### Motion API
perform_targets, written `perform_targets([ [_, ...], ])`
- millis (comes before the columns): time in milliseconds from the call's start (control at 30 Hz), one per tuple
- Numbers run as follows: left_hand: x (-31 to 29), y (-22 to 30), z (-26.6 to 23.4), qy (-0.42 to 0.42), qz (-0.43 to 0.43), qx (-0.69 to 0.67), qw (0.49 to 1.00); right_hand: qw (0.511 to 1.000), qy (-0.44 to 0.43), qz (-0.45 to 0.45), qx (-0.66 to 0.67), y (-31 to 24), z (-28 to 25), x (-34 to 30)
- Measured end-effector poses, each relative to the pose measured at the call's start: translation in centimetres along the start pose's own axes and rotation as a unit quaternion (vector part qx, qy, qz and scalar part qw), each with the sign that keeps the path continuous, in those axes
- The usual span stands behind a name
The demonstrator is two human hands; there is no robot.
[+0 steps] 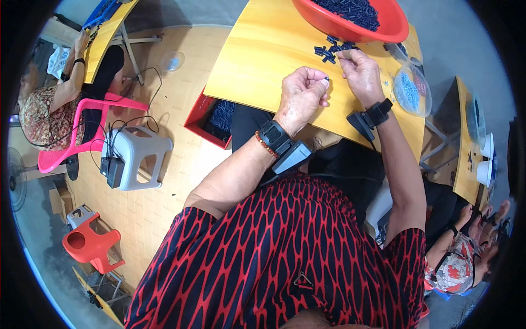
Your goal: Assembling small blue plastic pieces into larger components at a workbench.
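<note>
Red basin [394, 30] holds dark pieces [350, 11]; left hand [300, 96] pinches one, right hand [360, 74] closes on another.

The person's left hand [300, 94] sits just above the centre of the frame, curled into a loose fist with fingertips pinched together at its upper right, the bare forearm running down-left to the lower middle. The right hand [361, 74] lies a little higher and to the right, fingers bent downward and close together. Its forearm drops steeply toward the lower right; both wrists carry dark strapped bands.
</note>
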State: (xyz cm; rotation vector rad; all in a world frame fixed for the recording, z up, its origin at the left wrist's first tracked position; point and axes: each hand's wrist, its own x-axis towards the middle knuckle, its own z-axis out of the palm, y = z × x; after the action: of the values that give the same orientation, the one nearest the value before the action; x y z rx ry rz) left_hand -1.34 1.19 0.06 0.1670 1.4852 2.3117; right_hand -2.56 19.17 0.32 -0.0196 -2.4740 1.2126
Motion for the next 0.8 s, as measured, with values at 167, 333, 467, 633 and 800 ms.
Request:
perform_targets([
  [167, 0.0, 0.0, -0.1, 0.000, 0.001, -0.011, 1.000, 0.997, -0.040, 0.010, -0.063, -0.6, 0.3, 0.7],
  [333, 0.0, 0.2, -0.1, -0.003, -0.006, -0.014, 1.000, 0.986, -0.076, -0.030, -0.145, -1.1, -0.2, 0.7],
  [467, 0.1, 0.2, -0.3, -0.008, -0.006, -0.028, 1.000, 0.979, -0.081, -0.028, -0.183, -1.0, -0.9, -0.2],
  [633, 0.1, 0.3, -0.3, -0.004, -0.008, -0.015, 1.000, 0.991, -0.049, -0.040, -0.119, -1.1, -1.7, -1.0],
  [800, 0.1, 0.2, -0.2, -0.003, -0.006, -0.028, 1.000, 0.981, -0.092, -0.064, -0.156, -0.9, -2.0, -0.9],
])
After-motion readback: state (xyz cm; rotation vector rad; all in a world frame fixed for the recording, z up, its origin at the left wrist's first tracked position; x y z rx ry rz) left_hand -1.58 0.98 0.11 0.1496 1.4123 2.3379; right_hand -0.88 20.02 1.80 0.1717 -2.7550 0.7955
